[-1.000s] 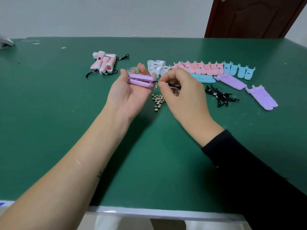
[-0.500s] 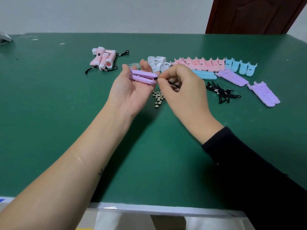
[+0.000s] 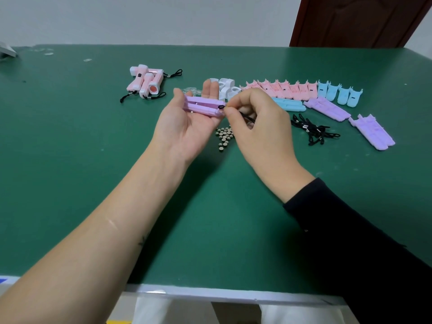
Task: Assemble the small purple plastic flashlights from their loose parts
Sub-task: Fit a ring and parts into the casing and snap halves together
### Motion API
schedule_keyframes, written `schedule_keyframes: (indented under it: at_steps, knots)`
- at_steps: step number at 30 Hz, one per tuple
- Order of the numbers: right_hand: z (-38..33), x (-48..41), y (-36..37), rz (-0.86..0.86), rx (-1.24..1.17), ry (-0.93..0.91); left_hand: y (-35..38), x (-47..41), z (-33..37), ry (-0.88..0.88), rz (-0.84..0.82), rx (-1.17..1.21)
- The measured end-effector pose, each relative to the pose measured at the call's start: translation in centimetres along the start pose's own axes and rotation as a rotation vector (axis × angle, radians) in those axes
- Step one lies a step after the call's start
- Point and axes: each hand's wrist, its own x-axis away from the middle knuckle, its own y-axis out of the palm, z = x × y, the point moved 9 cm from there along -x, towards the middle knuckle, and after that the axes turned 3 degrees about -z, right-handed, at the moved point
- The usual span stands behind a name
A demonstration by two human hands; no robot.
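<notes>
Hands meet over the middle of the green counter [image 3: 70, 160] in our head view. Our left hand [image 3: 187, 129] lies palm up with its fingers straight, and the purple flashlight body [image 3: 203, 106] rests across them, with the thumb beside its left end. Our right hand [image 3: 259, 129] has its fingers curled and pinches a black cord [image 3: 247, 117] between thumb and forefinger, right at the body's right end. Just below the hands we see a cluster of button cells [image 3: 225, 136]. To the right lie a tangle of spare cords [image 3: 313, 132] and more purple shells [image 3: 371, 132]. Behind them we see rows of pink shells [image 3: 282, 90] and blue shells [image 3: 339, 93], with white caps [image 3: 225, 86] beside them. Pink flashlights [image 3: 146, 84] sit far left.
</notes>
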Motion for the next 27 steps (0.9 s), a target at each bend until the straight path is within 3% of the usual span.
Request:
schedule_keyframes:
  at_steps: [16,27]
  knots:
    - [0.1,0.2,0.7,-0.073,0.019,-0.002,-0.1,-0.3,0.5,0.052,0.016,0.100]
    - [-0.1,0.3,1.3,-0.111,0.011,-0.039,-0.2,-0.8,0.3,-0.008,-0.026,0.078]
